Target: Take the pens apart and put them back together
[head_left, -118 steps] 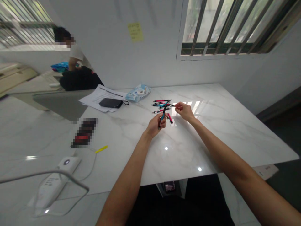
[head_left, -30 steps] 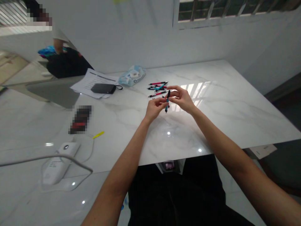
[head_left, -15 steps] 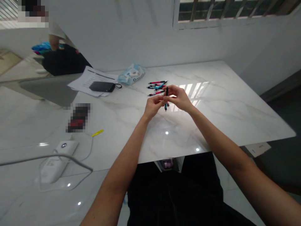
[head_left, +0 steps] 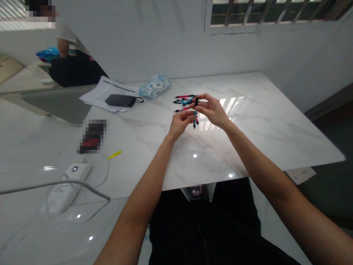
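Holding pen (head_left: 195, 118) upright, left hand (head_left: 180, 125), right hand (head_left: 212, 111)

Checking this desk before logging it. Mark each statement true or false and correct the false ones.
1. The left hand and right hand are both on one teal-and-black pen. True.
2. The loose pens lie on the papers. False: they lie on the marble table, beside the hands.
3. A black pouch rests on the papers. True.
4. The yellow plastic piece lies on the blue-and-white packet. False: it lies on the table, away from the packet, nearer the white corded device.
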